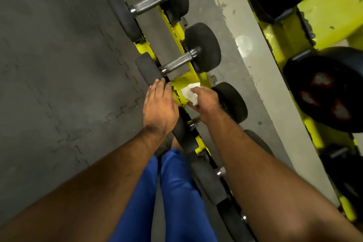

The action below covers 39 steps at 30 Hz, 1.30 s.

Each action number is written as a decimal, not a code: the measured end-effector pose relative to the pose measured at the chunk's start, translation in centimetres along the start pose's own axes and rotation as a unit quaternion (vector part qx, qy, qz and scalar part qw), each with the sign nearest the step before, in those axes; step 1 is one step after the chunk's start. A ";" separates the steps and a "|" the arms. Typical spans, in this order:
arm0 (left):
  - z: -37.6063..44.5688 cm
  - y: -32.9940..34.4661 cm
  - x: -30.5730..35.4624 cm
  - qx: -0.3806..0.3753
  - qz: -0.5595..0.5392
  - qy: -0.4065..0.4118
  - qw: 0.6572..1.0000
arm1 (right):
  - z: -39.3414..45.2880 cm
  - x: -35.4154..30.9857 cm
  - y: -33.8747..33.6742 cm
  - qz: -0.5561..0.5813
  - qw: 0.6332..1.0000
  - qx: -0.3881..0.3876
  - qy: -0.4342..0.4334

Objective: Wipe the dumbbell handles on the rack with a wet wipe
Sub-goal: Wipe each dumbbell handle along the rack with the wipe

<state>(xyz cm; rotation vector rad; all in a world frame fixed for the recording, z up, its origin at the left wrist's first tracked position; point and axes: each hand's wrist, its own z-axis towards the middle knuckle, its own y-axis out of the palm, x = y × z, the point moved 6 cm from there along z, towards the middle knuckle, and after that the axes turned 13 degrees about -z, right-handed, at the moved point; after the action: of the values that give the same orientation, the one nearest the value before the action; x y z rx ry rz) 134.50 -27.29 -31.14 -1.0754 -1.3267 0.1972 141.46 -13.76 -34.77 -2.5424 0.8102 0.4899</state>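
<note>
Just beyond both hands, next dumbbell handle [177, 63], long axis crosswise to the yellow rack [177, 29]. Nearer it, right hand [206, 102] pinching wet wipe [189, 92]. Left hand [160, 104] flat, fingers straight, probably resting on a dumbbell head [147, 67].

I see the right hand [206, 100] gripping a crumpled white wet wipe [189, 92] over the yellow rack [184, 81], just beside a dumbbell [230, 102]. The left hand [160, 104] lies flat, fingers straight, fingertips at the black end of the next dumbbell [176, 63], whose metal handle [177, 62] is exposed. Blue trousers [176, 192] show below.
</note>
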 end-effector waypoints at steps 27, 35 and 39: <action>-7.2 9.3 -0.8 0.082 -0.024 -0.090 0.992 | 0.4 7.3 -3.2 -0.575 0.627 0.034 -0.524; -7.2 9.4 -0.8 0.106 -0.018 -0.068 0.992 | 0.6 10.1 -3.0 -0.679 0.483 0.025 -0.553; -7.2 9.4 -0.8 0.104 -0.011 -0.070 0.992 | 1.4 8.8 -4.7 -0.647 0.477 0.063 -0.591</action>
<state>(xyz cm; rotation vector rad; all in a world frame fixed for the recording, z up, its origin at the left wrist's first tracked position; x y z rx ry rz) 144.48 -26.56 -37.52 -0.8827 -1.4082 0.3918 150.81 -13.66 -38.59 -1.2571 -1.4073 1.1631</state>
